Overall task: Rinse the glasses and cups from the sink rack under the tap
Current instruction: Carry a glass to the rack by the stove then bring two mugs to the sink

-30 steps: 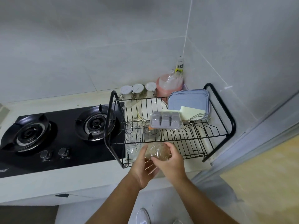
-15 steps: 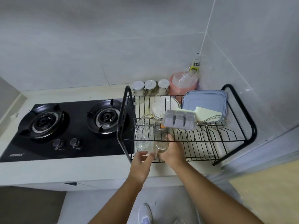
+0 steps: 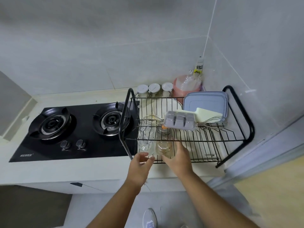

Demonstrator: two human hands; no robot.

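A black two-burner stove (image 3: 77, 129) is set into the pale worktop (image 3: 65, 170), two knobs (image 3: 65, 144) near its front edge. Further right, three white-lidded jars (image 3: 154, 88) stand in a row beside a pink tub (image 3: 181, 84); a blue lid (image 3: 205, 101) and a wire whisk (image 3: 213, 121) lie nearby.

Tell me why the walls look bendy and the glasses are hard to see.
Head view: the wide-angle lens curves the wall seam and counter edge; the clear glasses at the dish rack blend into the pale counter behind; light is soft, shadows faint.
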